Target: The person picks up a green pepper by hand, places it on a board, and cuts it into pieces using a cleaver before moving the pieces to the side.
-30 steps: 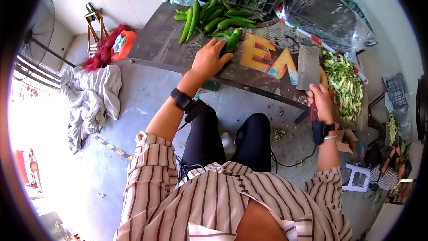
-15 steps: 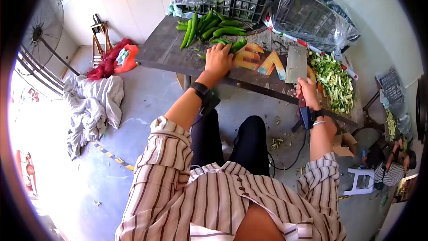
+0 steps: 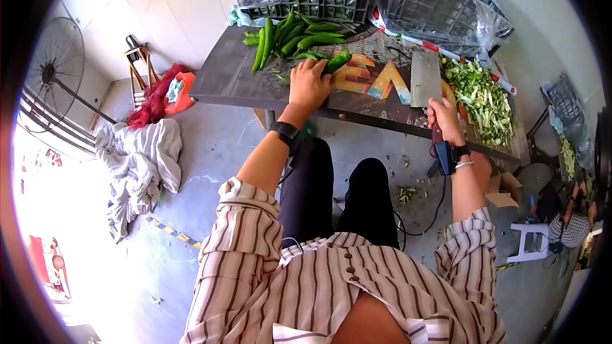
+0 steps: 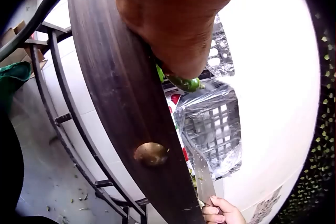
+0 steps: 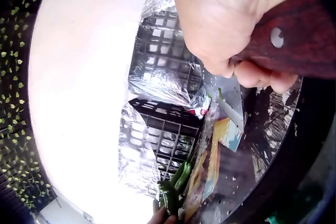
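My left hand [image 3: 310, 86] rests at the table's front edge and holds a green pepper [image 3: 338, 62], whose stem end points up and right. In the right wrist view its fingers curl at the base of that pepper [image 5: 168, 196]. Just behind lies a pile of long green peppers [image 3: 292, 37]. My right hand [image 3: 446, 121] grips the dark red wooden handle [image 5: 299, 35] of a cleaver. The cleaver's broad blade [image 3: 425, 79] lies flat over the table, pointing away. To its right is a heap of chopped green peppers [image 3: 481, 99].
The dark table [image 3: 223, 70] carries large printed letters [image 3: 382, 83]. Black plastic crates wrapped in clear film [image 3: 440, 16] stand behind it, with a red-and-white tube [image 3: 440, 51] in front. A cardboard box [image 3: 503, 190] and white stool [image 3: 530, 241] stand at the right.
My left fingers have closed in around the pepper, which has tipped from steep to slanting right. The cleaver stays by the chopped heap in my right hand. The head view has shifted slightly.
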`<state>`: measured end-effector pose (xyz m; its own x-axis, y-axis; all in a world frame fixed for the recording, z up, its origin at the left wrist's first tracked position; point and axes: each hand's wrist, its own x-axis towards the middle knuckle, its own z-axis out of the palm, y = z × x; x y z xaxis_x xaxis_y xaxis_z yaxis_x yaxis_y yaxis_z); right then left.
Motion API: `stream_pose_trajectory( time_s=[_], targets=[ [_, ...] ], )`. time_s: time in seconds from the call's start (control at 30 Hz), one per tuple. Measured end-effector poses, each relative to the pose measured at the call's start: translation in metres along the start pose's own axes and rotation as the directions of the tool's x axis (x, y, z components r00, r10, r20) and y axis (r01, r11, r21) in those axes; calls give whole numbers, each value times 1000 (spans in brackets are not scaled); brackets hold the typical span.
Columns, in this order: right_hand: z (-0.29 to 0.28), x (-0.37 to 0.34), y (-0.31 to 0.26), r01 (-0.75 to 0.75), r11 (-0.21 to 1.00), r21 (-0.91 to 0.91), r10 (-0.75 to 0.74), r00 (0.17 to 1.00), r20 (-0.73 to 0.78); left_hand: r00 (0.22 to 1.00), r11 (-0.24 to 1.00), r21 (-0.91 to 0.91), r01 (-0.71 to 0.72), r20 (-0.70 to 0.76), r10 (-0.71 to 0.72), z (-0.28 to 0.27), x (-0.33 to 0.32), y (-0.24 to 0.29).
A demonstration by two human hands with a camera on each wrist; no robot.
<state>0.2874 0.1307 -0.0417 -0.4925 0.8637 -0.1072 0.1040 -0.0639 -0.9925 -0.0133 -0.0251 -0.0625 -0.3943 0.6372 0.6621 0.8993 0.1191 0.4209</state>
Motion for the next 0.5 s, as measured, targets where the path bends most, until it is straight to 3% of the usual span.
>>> stream_pose_trajectory(
  time_s=[0.5],
  targets=[
    [2, -2, -7, -28, 999, -37, 26, 999, -40, 999, 999, -52, 1, -44, -4, 3, -2, -3]
  ],
)
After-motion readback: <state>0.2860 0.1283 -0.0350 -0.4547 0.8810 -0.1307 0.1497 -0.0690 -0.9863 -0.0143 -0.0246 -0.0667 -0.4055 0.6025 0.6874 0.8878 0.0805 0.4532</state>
